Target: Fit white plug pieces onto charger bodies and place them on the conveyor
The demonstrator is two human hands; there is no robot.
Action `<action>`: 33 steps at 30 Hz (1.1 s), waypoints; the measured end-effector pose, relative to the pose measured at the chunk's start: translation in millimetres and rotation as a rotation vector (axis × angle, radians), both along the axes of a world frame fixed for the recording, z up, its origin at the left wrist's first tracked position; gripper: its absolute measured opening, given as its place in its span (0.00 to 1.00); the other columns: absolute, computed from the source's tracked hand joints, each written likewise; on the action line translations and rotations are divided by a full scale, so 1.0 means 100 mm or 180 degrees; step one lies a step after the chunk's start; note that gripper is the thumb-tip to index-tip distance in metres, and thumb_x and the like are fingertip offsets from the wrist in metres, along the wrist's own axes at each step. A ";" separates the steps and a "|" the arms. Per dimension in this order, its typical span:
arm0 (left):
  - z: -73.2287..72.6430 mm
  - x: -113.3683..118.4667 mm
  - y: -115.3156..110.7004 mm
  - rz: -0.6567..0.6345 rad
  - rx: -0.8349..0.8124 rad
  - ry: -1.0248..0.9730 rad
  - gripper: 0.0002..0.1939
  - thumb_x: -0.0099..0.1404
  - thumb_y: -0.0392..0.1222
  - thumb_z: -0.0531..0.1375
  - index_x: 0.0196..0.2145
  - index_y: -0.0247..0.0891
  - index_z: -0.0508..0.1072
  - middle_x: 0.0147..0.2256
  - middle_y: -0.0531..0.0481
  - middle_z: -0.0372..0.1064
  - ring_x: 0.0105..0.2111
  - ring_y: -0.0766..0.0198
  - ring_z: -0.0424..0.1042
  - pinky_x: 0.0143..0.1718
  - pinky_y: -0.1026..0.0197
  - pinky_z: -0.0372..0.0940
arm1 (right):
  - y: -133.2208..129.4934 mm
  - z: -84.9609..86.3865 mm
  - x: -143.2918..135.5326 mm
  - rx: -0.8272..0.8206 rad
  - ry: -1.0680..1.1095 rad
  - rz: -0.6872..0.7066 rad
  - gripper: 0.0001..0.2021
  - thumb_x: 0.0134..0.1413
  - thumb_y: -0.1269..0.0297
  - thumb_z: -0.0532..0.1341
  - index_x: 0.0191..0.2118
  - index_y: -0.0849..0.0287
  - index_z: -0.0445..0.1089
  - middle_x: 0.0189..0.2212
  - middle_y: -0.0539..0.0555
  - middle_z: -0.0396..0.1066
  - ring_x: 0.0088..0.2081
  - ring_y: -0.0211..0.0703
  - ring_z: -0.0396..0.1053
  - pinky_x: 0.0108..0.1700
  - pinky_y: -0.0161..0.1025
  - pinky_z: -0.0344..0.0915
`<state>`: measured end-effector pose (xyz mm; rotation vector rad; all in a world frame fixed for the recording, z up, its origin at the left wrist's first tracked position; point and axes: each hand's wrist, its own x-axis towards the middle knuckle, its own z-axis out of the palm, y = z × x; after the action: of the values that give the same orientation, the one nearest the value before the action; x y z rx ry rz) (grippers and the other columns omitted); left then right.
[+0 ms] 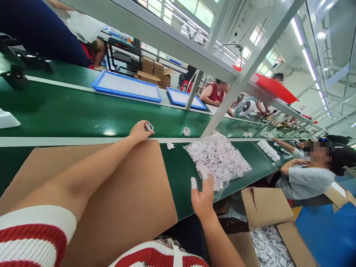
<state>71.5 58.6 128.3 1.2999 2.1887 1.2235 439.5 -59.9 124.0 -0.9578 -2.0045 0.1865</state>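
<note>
My left hand (139,131) reaches over the green belt (116,116), fingers closed around a small white plastic housing (149,127) whose open end faces up. My right hand (204,194) is raised near the front edge of the bench, white covers on its fingertips, thumb and fingers apart with nothing between them. Just beyond it lies a clear plastic bag (219,157) full of small white plastic parts. A small white plug piece (170,146) rests between my hands. Another white housing (186,131) sits on the belt to the right of my left hand.
A cardboard sheet (130,189) lies under my left arm. Blue-rimmed trays (126,86) stand across the belt. A slanted metal post (222,105) rises behind the bag. At lower right is an open carton (267,207) of white parts; a co-worker (306,176) sits at right.
</note>
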 end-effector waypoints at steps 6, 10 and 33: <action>0.13 0.35 -0.88 -0.0587 0.0088 0.0320 0.27 0.48 0.56 0.72 0.41 0.42 0.70 0.41 0.50 0.73 0.41 0.53 0.73 0.42 0.56 0.68 | 0.94 -0.11 -0.96 -0.0829 -0.0649 0.0632 0.25 0.56 0.77 0.54 0.59 0.60 0.71 0.56 0.62 0.73 0.59 0.53 0.68 0.64 0.52 0.63; 0.00 0.55 -1.57 -0.0650 -0.0069 0.0173 0.26 0.48 0.57 0.72 0.38 0.43 0.68 0.37 0.51 0.73 0.36 0.53 0.73 0.38 0.54 0.68 | 1.33 -0.24 -1.42 -0.1031 -0.0636 0.0790 0.26 0.49 0.76 0.59 0.56 0.61 0.73 0.53 0.63 0.74 0.57 0.55 0.67 0.62 0.54 0.63; -0.46 0.43 -2.03 -0.0205 0.0348 -0.0495 0.30 0.47 0.60 0.73 0.41 0.42 0.70 0.43 0.46 0.72 0.44 0.49 0.72 0.48 0.49 0.70 | 0.47 -0.11 -1.49 -0.1080 -0.1160 0.1513 0.11 0.61 0.63 0.57 0.43 0.57 0.76 0.40 0.57 0.74 0.39 0.47 0.72 0.41 0.42 0.69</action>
<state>114.4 -144.6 82.5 1.2604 1.9822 1.3867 290.3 -12.6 112.9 -0.7360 -2.5758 0.6711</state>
